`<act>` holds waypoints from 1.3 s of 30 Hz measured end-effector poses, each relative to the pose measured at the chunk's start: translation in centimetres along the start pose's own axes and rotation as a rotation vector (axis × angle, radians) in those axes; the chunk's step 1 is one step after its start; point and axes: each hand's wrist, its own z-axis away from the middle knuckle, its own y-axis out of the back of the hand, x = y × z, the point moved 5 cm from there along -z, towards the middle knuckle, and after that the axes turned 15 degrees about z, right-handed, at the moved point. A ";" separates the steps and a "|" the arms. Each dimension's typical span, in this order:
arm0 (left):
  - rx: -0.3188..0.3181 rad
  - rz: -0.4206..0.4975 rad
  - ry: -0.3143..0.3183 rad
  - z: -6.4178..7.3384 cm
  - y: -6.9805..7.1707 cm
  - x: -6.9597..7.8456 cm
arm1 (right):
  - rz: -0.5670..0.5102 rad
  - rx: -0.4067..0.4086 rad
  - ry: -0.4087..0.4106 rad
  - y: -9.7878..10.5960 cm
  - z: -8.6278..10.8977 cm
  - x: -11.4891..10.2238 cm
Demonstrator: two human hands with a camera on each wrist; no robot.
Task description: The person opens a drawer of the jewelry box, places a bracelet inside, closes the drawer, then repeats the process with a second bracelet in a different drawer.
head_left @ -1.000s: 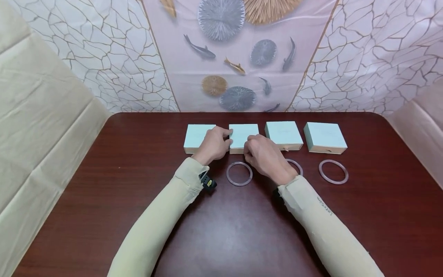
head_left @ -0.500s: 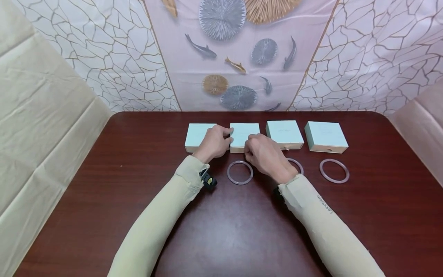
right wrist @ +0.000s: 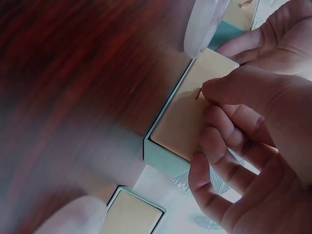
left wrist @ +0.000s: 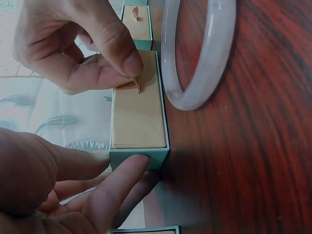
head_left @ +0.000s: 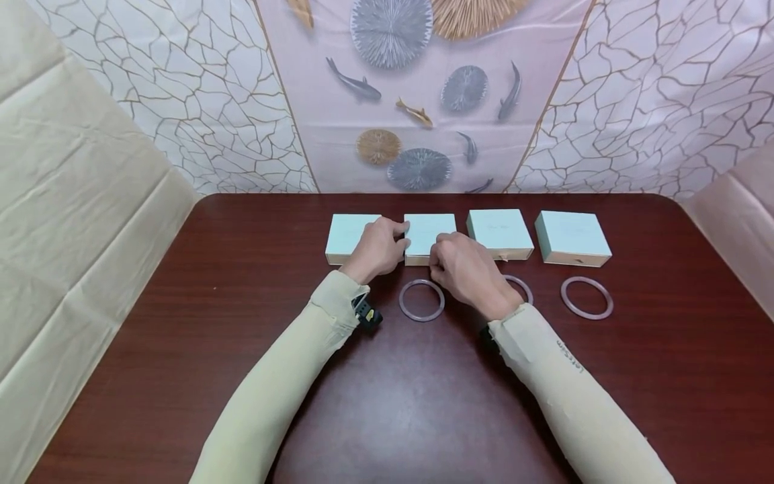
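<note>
The second box from the left (head_left: 428, 228) has a mint-green sleeve and a beige drawer front (left wrist: 139, 122). Its front looks about level with the sleeve's rim. A short brown ribbon tab (left wrist: 139, 87) sticks out of the drawer front, and my right hand (head_left: 464, 269) pinches it between thumb and finger, the other fingers curled. My left hand (head_left: 377, 250) presses its extended fingertips against the left end of the same box, one finger flat on the green wall. Just in front lies a pale lilac bangle (head_left: 422, 319) on the table.
A mint box (head_left: 346, 232) stands to the left, partly behind my left hand. Two more, a third box (head_left: 498, 228) and a far-right box (head_left: 574, 232), stand to the right. A second bangle (head_left: 526, 288) is partly hidden by my right hand; another bangle (head_left: 586, 316) lies farther right.
Both hands keep their places at the second box, and the boxes and bangles stay where they were. The head view has shifted very slightly.
</note>
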 end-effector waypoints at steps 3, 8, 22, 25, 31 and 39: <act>-0.002 -0.006 0.007 0.0 0.1 0.1 | 0.000 0.000 0.001 0.0 0.0 0.0; 0.009 -0.043 0.004 0.1 0.2 0.2 | -0.009 -0.001 0.002 0.1 -0.1 -0.1; 0.007 -0.068 0.011 0.1 0.1 0.5 | -0.020 -0.032 -0.015 0.2 -0.1 0.1; 0.007 -0.067 0.012 0.1 0.1 0.5 | -0.020 -0.038 -0.018 0.2 -0.1 0.1; 0.004 -0.058 0.001 0.1 -0.1 0.4 | -0.024 -0.021 -0.007 0.1 0.0 0.1; -0.010 -0.058 0.015 0.0 0.0 0.3 | -0.030 -0.018 -0.003 0.0 0.1 0.1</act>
